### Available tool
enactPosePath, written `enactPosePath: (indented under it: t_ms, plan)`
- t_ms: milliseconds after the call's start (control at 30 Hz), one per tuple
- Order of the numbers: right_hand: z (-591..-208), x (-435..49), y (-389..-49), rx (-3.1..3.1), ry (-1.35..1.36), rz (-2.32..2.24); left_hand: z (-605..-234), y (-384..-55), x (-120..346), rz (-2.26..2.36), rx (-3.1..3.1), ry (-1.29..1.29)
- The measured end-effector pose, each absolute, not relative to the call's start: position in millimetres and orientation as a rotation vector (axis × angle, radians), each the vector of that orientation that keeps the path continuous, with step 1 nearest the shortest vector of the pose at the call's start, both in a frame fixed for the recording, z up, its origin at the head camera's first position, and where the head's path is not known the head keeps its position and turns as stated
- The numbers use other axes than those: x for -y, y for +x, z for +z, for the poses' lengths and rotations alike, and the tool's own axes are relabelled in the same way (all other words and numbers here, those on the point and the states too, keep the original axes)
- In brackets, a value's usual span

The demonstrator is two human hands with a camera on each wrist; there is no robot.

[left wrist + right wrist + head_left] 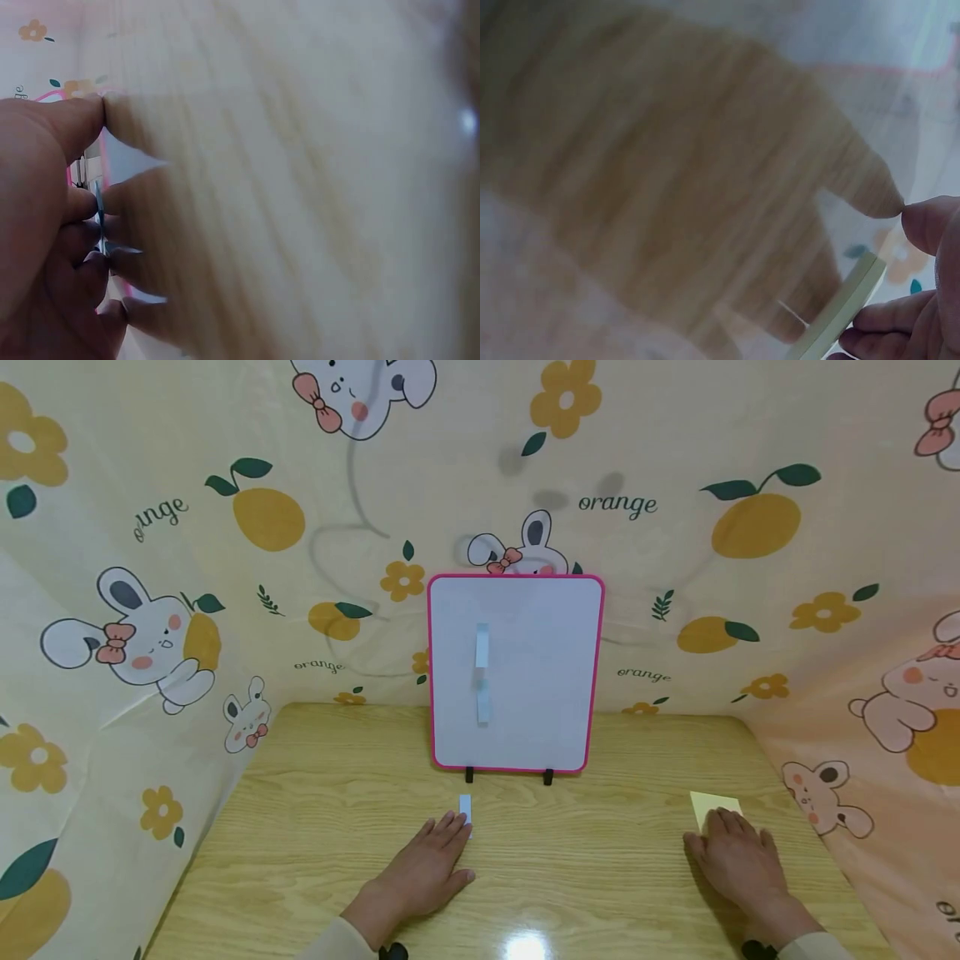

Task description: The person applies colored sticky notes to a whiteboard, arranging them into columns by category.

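My left hand (427, 872) lies spread on the table, its fingertips pressing on the near end of a small light-blue paper strip (465, 806). From the left wrist, the strip shows as a thin blue edge (99, 201) under the fingers. Over at the right, my right hand (738, 864) rests on a pad of yellow sticky notes (708, 802), covering its near part. In the right wrist view the pad (840, 309) has visible thickness; fingers touch it while the thumb meets the table apart from it.
A pink-framed whiteboard (540, 677) stands upright on black feet (547, 777) behind the hands. Two light-blue strips, an upper strip (482, 646) and a lower strip (483, 703), are on its left half. Patterned cloth (660, 435) encloses the wooden table (337, 793) at back and sides.
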State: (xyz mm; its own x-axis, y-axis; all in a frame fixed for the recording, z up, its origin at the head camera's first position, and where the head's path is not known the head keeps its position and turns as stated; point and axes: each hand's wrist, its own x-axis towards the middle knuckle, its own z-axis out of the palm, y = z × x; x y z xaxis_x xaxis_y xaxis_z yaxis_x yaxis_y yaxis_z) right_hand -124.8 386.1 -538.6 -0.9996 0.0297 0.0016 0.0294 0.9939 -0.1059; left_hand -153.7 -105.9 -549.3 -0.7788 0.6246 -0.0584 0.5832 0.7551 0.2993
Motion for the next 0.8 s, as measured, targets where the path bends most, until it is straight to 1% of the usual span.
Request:
enactPosePath:
  t_ms: [300,633,800]
  plan:
    - [-542,-367,-125,3.101,0.005,0.169,-549,-154,106,0.401,-2.781,0.961]
    - [-540,-331,-126,3.023,0.194,0.121,-552,-155,106,0.399,-2.786,0.969]
    - [-542,-312,-129,3.005,0.224,0.143,-552,-155,105,0.386,-2.784,0.961]
